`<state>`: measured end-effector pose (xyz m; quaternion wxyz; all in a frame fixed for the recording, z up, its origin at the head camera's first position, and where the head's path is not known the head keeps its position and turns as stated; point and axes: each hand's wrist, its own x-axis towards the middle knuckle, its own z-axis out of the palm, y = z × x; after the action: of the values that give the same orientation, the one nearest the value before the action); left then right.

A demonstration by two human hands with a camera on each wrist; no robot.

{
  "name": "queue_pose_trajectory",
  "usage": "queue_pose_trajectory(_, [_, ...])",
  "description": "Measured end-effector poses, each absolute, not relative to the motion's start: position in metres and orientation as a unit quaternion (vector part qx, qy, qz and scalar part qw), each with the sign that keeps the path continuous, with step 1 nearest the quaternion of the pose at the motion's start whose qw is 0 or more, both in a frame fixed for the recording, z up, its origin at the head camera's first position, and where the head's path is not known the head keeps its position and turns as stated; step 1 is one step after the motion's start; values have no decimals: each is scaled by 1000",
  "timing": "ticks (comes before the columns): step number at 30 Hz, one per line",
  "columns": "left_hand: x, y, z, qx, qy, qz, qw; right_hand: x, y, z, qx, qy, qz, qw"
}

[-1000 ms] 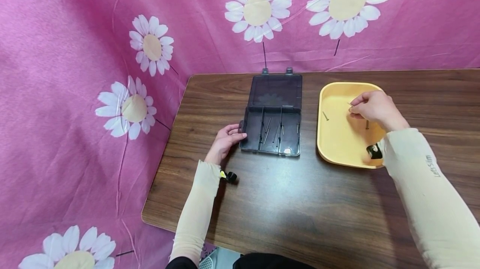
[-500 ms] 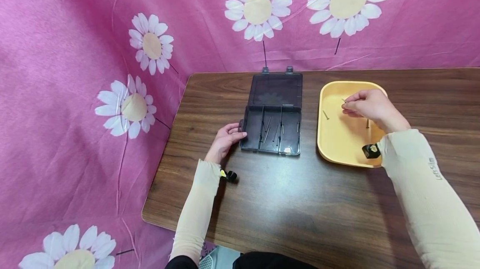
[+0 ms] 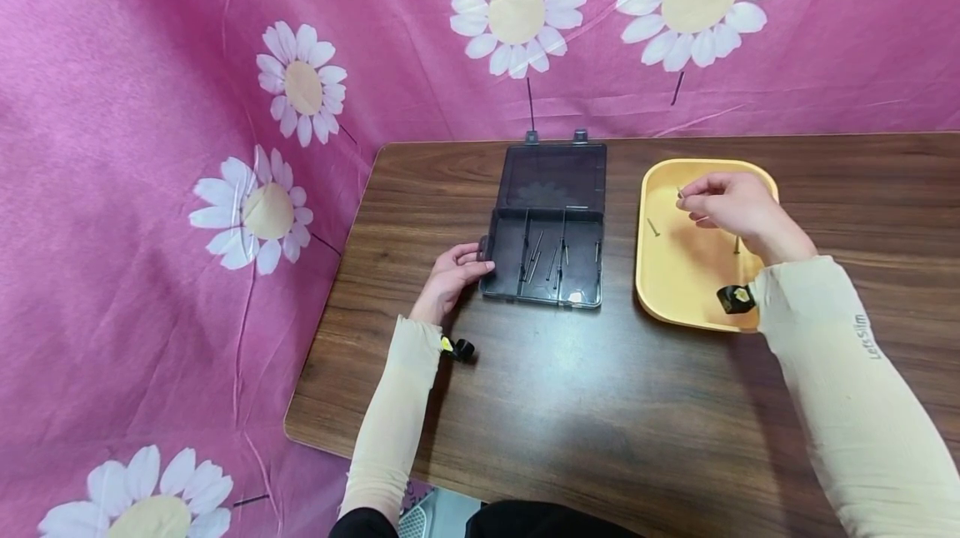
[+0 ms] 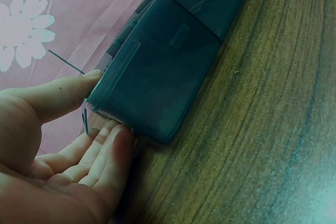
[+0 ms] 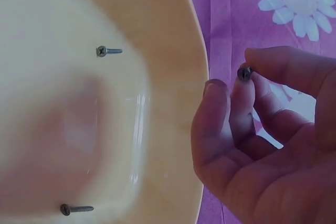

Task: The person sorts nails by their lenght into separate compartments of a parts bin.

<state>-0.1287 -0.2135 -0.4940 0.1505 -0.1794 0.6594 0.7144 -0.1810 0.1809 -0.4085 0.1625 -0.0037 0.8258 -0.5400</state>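
My right hand (image 3: 731, 209) is above the yellow tray (image 3: 643, 288), pinching a small screw (image 5: 244, 73) at its fingertips. In the right wrist view the screw's head faces the camera. Two more screws lie apart in the tray, one screw (image 3: 653, 227) on the left and another screw (image 3: 737, 245) near the wrist. At the left side of a dark see-through organizer box (image 3: 504, 271), my left hand (image 3: 447, 280) grips its edge between thumb and fingers. Long screws (image 3: 534, 256) lie in the middle compartment, and a few pieces in the right one.
The box lid (image 3: 553, 176) lies folded back, its latches reaching the table's rear edge. Box and tray stand apart on the wooden table (image 3: 540, 405). Behind and to the left hangs a pink flowered cloth (image 3: 405, 38).
My right hand has moved slightly left and away from me over the tray, the screw turning at its fingertips. My left hand stays at the box.
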Motion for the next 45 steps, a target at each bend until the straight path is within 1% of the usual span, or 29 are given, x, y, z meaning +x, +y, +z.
queue_pose_trajectory(7, [-128,-213,-494,-177,660,715,148,-180,172,-406,-14,819,-547,172])
queue_pose_trajectory(15, [-129,-214,-495,-174,660,716,148,-178,157,-403,-25,793,-573,206])
queue_pose_trajectory(23, [-129,-214,-495,-177,658,717,147,-175,141,-403,-27,784,-584,210])
queue_pose_trajectory(45, [-129,-215,-497,-172,659,717,146,-168,99,-409,-37,773,-582,248])
